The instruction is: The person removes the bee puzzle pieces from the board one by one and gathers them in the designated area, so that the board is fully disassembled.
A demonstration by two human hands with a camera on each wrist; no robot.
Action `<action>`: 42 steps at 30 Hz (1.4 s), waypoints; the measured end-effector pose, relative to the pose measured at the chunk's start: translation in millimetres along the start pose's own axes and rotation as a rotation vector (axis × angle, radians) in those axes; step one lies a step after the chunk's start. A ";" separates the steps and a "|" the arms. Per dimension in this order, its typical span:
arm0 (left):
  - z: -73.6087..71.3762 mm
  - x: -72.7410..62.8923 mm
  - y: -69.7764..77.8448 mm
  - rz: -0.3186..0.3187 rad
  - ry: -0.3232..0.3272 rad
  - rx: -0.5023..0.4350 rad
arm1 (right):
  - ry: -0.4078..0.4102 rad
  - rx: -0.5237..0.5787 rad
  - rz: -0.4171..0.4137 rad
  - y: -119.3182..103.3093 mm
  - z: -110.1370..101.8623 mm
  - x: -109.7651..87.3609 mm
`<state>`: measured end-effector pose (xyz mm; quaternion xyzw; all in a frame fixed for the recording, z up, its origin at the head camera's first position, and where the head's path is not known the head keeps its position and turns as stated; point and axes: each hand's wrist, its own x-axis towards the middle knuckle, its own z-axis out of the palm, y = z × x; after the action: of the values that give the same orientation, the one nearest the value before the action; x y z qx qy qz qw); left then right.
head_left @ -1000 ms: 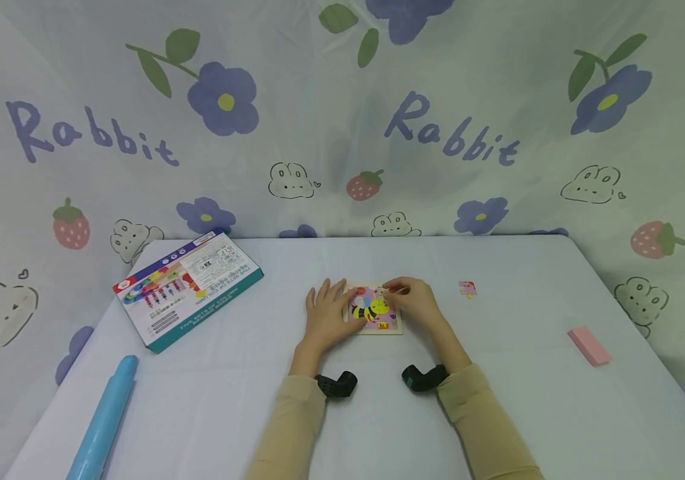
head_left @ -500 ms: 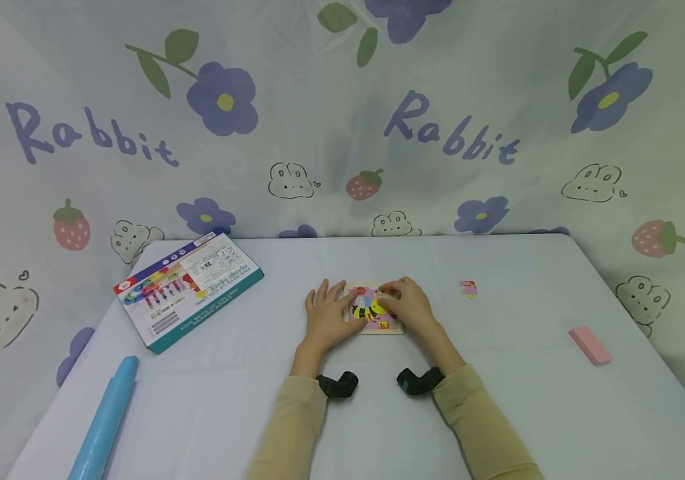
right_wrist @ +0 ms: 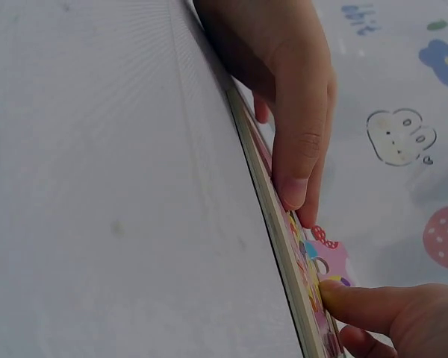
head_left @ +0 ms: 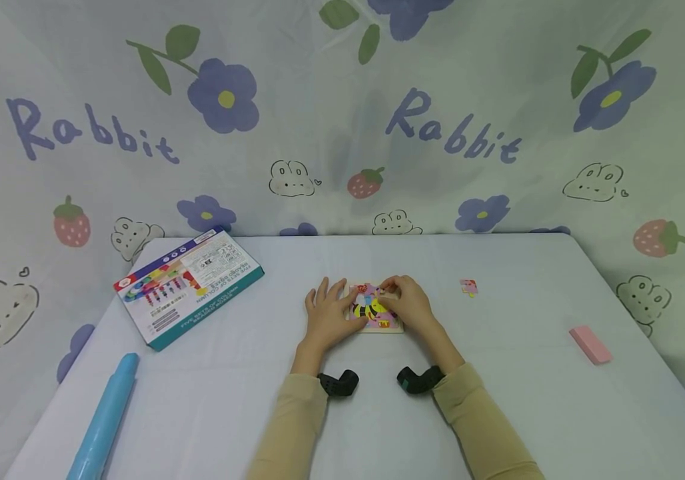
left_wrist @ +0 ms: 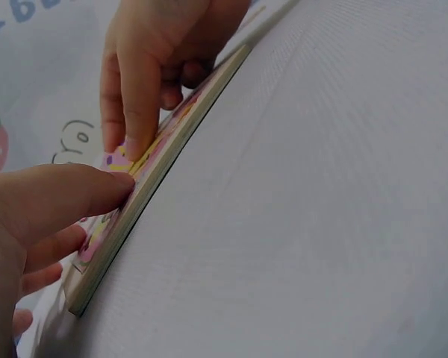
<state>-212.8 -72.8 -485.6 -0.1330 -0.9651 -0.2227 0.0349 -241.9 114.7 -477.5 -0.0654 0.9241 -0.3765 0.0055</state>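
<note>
A small jigsaw puzzle board with a bee picture and a pale wooden rim lies on the table between both hands. My left hand rests at its left side, fingers spread and straight, thumb pressing on the picture near the front. Thumb and fingers of my right hand pinch a pink puzzle piece, which stands tilted over the board in the right wrist view. In the head view those fingers mostly hide it. Another pink puzzle piece lies loose to the right of the board.
A toy box lies at the back left of the white table. A blue tapered object is at the front left, a pink block at the right. A printed curtain hangs behind the table.
My right hand has shifted slightly left over the board, its fingertips moving from the upper right corner further onto the picture. The left hand stays in place.
</note>
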 end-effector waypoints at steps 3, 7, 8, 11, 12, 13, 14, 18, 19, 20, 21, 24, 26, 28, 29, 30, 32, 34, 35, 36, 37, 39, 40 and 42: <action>-0.5 0.1 0.3 0.000 -0.002 0.004 | 0.007 0.036 -0.001 -0.1 -0.1 -0.5; -1.0 -0.1 0.5 0.003 0.001 0.009 | 0.017 0.102 0.018 -0.2 0.2 -1.6; -1.2 -0.2 0.6 0.003 0.002 0.008 | 0.020 0.122 0.026 -0.3 0.1 -1.8; -1.7 -0.4 1.0 0.002 0.001 0.007 | 0.027 0.174 0.055 -0.5 -0.1 -2.2; -1.8 -0.4 1.0 0.000 0.001 0.005 | 0.029 0.199 0.064 -0.7 -0.4 -2.2; -2.0 -0.4 1.1 -0.001 0.000 0.004 | 0.026 0.231 0.078 -0.7 -0.6 -2.2; -2.1 -0.4 1.0 -0.002 0.000 0.004 | 0.027 0.268 0.094 -0.8 -1.0 -1.9; -2.9 -0.2 1.1 -0.002 0.000 -0.003 | 0.044 0.438 0.171 0.7 -5.0 -0.4; -3.0 -0.2 1.1 -0.001 0.001 -0.003 | 0.055 0.473 0.189 1.2 -6.8 0.1; -3.0 0.0 1.1 -0.001 0.001 -0.001 | 0.070 0.504 0.203 2.0 -9.0 0.7; -3.3 0.1 1.4 0.000 0.001 -0.002 | 0.085 0.525 0.207 3.3 -11.5 1.3; -3.0 0.1 1.2 -0.002 0.001 -0.006 | 0.130 0.554 0.230 8.5 -19.0 2.7; -2.5 0.3 0.7 -0.003 0.000 -0.009 | 0.159 0.567 0.241 11.9 -24.1 3.2; -2.1 0.0 0.2 -0.001 0.003 -0.018 | 0.183 0.583 0.261 15.3 -28.5 3.1; -1.8 -0.3 0.0 0.002 0.006 -0.024 | 0.194 0.598 0.274 16.1 -31.0 2.6; -1.3 -0.3 -0.3 0.007 0.013 -0.031 | 0.204 0.622 0.282 17.5 -33.2 2.3; -0.7 -1.2 -0.6 0.019 0.030 -0.048 | 0.224 0.677 0.296 20.4 -37.3 2.0; -0.3 -2.1 -0.8 0.032 0.047 -0.051 | 0.236 0.733 0.318 23.1 -41.5 1.2; -0.8 -2.6 -0.3 0.035 0.052 -0.053 | 0.242 0.759 0.329 24.8 -43.3 1.1; -1.2 -2.9 0.0 0.036 0.054 -0.052 | 0.246 0.780 0.341 26.3 -45.2 0.9; -1.6 -3.3 0.2 0.038 0.055 -0.054 | 0.246 0.797 0.351 27.8 -47.3 0.7; -2.2 -3.0 0.6 0.032 0.046 -0.053 | 0.252 0.818 0.377 29.8 -51.1 0.3; -2.4 -2.8 0.8 0.029 0.043 -0.054 | 0.256 0.821 0.387 30.9 -52.9 0.2; -2.1 -1.8 0.5 0.018 0.024 -0.056 | 0.265 0.817 0.410 32.2 -56.9 -0.6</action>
<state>-210.9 -73.7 -483.7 -0.1397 -0.9568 -0.2510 0.0448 -248.4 177.1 -459.2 0.1744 0.6871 -0.7052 -0.0131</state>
